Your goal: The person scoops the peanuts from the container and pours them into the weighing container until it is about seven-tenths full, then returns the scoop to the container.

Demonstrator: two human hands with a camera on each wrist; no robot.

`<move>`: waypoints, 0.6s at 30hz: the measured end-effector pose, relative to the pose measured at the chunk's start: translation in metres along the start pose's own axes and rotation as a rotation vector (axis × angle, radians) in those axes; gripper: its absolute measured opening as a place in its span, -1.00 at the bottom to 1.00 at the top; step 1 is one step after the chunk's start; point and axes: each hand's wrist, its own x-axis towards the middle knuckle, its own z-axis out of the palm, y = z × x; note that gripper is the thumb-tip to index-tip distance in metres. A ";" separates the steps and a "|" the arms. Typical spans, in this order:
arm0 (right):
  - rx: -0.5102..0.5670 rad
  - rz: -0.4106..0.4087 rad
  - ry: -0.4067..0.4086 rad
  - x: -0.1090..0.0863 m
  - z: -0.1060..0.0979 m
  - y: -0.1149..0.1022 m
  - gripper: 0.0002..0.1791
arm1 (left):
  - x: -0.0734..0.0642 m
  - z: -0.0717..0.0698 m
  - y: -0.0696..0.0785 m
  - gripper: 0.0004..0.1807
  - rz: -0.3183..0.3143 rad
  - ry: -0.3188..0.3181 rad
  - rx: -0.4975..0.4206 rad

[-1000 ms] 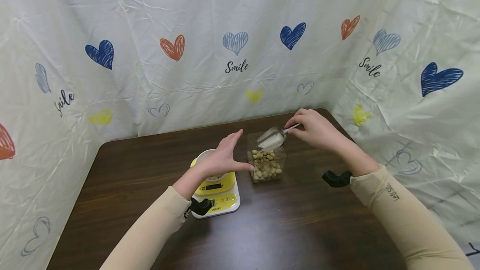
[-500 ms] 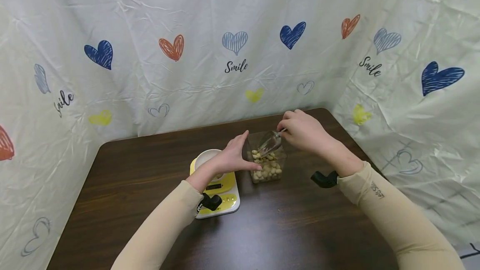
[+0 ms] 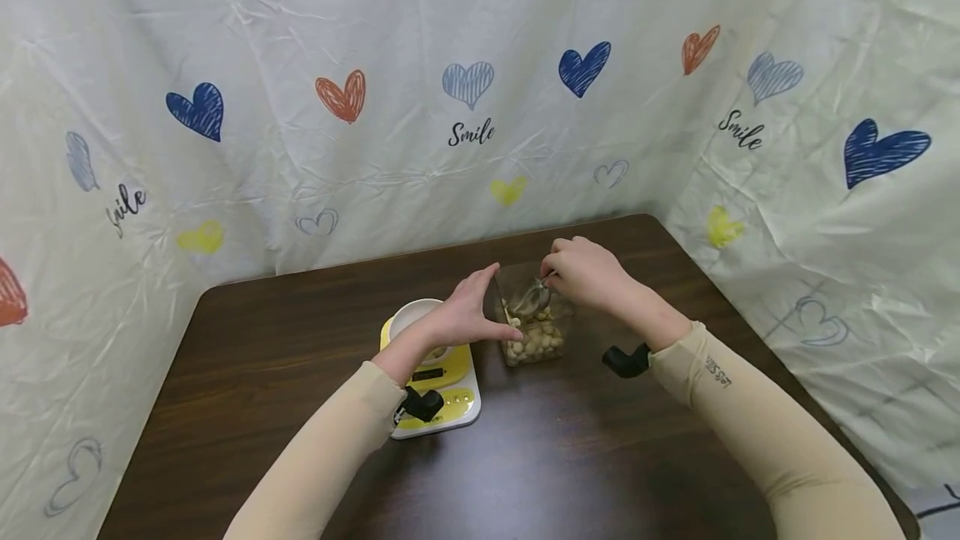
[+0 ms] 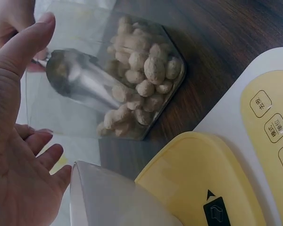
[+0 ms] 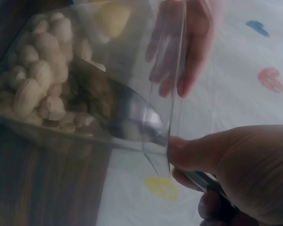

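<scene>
A clear square box (image 3: 517,273) holds unshelled peanuts (image 3: 538,346). My right hand (image 3: 588,273) comes over its far right side and pinches the handle of a metal scoop (image 4: 80,75) between thumb and fingers. The scoop tilts down inside the box, its front edge among the peanuts. Around the left side of the box my left hand (image 3: 467,315) is spread wide, thumb toward the front and fingers fairly straight behind. It is at the box wall; how firmly it touches cannot be told. The left forearm partly hides a white bowl (image 3: 408,313).
The bowl stands on a yellow and white kitchen scale (image 3: 453,411), left of the box. Both are on a dark wooden table (image 3: 570,457). A white curtain (image 3: 390,140) printed with hearts hangs behind and at the sides.
My right hand has moved left and down, taking the scoop from above the box into the peanuts. The left hand has shifted right to the box; the box stays put.
</scene>
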 end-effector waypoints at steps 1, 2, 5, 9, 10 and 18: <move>0.015 -0.005 -0.013 -0.001 0.001 0.000 -0.90 | 0.000 0.001 0.000 0.35 0.000 0.002 -0.001; 0.027 -0.007 -0.023 -0.001 0.003 0.000 -0.90 | -0.001 0.001 0.000 0.35 -0.001 0.005 -0.004; 0.066 -0.014 -0.026 -0.002 0.005 0.000 -0.91 | -0.002 0.001 0.000 0.35 0.006 0.019 -0.003; 0.113 -0.030 -0.014 -0.003 0.010 0.000 -0.91 | -0.003 0.001 0.001 0.35 0.006 0.015 -0.007; 0.129 -0.026 -0.009 -0.004 0.011 0.000 -0.91 | -0.003 0.001 0.001 0.35 0.004 0.013 -0.006; 0.323 0.073 0.035 -0.014 0.005 0.013 -0.88 | -0.003 0.001 0.001 0.35 0.001 0.012 -0.006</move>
